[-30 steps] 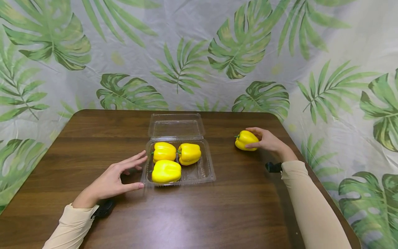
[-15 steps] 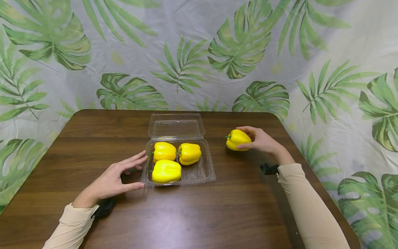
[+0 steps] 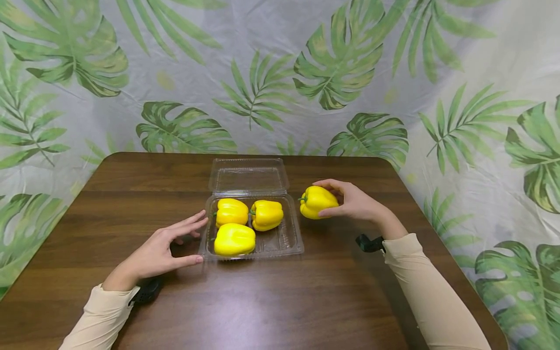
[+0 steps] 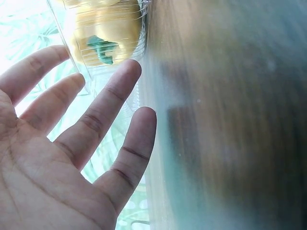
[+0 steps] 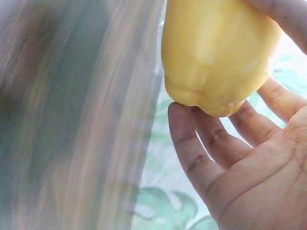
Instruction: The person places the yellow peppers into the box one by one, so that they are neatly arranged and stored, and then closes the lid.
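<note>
My right hand grips a yellow bell pepper between thumb and fingers, just right of a clear plastic clamshell container. In the right wrist view this bell pepper has its lobed end toward my palm; its green stem points left in the head view. The container lies with its lid folded back. Inside are three more yellow bell peppers: one at the back left, one at the back right, one at the front left. My left hand has fingers spread, fingertips right at the container's left edge.
The container stands on a brown wooden table with rounded far corners. Behind and to the right hangs a leaf-patterned cloth. Inside the container, the front right part shows bare ribbed plastic. Each wrist wears a black device.
My right hand has carried the bell pepper left across the table, up close to the container's right edge. The left hand and the container have stayed where they were.
</note>
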The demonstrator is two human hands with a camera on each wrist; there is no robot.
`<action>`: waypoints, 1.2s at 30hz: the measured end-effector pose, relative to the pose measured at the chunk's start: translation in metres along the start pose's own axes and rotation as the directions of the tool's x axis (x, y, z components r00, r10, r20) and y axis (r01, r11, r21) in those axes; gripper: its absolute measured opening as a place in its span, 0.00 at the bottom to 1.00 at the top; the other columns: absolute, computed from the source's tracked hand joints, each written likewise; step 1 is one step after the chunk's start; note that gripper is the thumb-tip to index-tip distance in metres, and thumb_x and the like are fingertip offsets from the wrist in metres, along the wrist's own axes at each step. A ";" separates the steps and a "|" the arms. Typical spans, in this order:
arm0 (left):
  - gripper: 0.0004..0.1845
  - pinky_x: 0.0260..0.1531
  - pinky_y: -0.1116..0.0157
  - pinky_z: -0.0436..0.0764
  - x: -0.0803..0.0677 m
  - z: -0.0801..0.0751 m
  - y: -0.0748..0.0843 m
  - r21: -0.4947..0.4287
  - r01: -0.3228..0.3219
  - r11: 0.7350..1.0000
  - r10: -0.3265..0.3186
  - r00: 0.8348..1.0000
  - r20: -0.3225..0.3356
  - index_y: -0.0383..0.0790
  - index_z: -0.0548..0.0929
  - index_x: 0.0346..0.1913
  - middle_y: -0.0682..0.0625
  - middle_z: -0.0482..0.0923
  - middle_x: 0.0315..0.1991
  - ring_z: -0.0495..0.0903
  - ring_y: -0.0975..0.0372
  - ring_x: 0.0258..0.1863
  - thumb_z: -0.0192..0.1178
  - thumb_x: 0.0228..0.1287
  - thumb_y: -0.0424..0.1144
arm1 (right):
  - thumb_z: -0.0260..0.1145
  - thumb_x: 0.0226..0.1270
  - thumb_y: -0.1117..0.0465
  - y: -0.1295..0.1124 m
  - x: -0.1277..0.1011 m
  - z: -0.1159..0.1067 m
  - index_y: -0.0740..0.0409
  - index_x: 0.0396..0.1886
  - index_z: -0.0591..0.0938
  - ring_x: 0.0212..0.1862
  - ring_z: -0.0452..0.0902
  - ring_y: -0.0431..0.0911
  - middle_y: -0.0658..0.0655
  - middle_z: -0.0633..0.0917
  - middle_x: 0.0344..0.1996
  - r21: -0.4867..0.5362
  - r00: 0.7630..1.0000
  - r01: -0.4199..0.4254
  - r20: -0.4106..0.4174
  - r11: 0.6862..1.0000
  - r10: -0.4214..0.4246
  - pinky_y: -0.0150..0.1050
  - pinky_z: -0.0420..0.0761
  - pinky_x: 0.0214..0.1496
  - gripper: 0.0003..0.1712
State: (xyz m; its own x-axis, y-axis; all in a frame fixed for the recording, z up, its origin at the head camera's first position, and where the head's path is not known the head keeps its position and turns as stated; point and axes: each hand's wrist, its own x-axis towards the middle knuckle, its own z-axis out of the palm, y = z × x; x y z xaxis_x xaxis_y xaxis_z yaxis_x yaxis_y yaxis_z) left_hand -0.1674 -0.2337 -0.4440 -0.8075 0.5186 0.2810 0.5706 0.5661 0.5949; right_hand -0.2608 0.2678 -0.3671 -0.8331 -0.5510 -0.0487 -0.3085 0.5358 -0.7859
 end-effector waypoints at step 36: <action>0.44 0.48 0.62 0.87 0.000 0.001 0.000 0.007 -0.006 1.000 0.006 1.000 -0.005 0.42 0.76 0.78 0.44 0.68 0.82 0.88 0.60 0.55 0.82 0.59 0.48 | 0.85 0.60 0.47 -0.066 0.017 0.061 0.49 0.74 0.77 0.60 0.81 0.45 0.50 0.83 0.65 -0.259 0.981 0.163 0.145 0.952 -0.129 0.45 0.82 0.65 0.45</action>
State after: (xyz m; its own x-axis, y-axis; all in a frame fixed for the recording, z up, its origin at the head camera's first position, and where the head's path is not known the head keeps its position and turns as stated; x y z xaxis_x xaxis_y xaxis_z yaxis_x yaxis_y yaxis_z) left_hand -0.1678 -0.2332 -0.4449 -0.8049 0.5186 0.2884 0.5765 0.5678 0.5876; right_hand -0.2267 0.1838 -0.3531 -0.7110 -0.7023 -0.0357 -0.5487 0.5857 -0.5965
